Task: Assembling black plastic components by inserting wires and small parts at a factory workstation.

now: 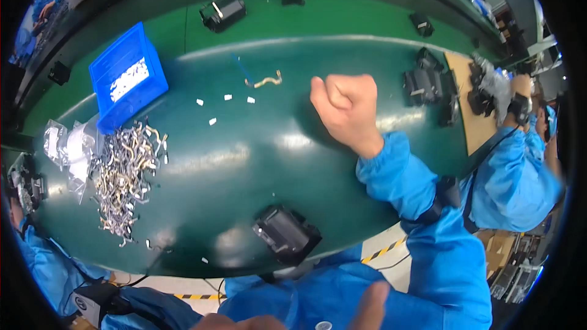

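My right hand (348, 112) is raised above the right middle of the green table, closed in a fist, with nothing visible in it. My left hand (244, 322) shows only in part at the bottom edge, blurred and close; one digit stands stretched out apart from the rest. No object shows in it. A black rectangular device (286, 235) lies at the table's near edge, below my right hand and beyond my left. Farther off, left of my right hand, lies a short yellowish cable (267, 80) with connectors. Several small white pieces (228, 97) are scattered beside it.
At left stands a blue bin (160, 76) holding white pieces, with a heap of cables (125, 174) and clear plastic bags (76, 153) near it. Black devices (423, 85) sit at far right by a cardboard sheet (474, 125). A co-worker in blue (513, 177) is at right.
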The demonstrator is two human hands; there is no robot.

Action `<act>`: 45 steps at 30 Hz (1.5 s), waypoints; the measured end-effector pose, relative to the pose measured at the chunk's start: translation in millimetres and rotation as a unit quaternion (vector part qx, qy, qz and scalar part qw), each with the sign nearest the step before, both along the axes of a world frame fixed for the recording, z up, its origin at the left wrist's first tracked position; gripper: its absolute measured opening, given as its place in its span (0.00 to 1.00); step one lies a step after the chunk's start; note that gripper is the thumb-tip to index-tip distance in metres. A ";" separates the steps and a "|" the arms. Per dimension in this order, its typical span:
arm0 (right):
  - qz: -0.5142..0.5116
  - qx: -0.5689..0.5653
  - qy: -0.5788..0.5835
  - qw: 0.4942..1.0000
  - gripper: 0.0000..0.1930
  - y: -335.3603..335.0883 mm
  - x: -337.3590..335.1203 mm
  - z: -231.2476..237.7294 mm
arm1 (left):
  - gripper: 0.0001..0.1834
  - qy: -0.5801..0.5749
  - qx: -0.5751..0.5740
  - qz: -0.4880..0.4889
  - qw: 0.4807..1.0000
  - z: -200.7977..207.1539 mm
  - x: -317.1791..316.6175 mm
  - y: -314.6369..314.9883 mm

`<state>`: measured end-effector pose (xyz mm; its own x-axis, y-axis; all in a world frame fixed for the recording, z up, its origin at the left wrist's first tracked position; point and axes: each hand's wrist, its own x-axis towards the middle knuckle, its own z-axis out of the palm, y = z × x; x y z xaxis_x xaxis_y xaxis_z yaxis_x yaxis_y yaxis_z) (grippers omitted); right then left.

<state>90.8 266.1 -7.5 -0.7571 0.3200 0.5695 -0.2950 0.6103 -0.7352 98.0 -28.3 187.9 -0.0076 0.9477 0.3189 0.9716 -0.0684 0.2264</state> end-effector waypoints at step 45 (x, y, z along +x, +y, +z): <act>0.019 -0.093 -0.067 0.993 0.30 15.6 -6.9 -29.3 | 0.25 -0.137 -0.033 0.015 0.990 13.4 108.4 17.8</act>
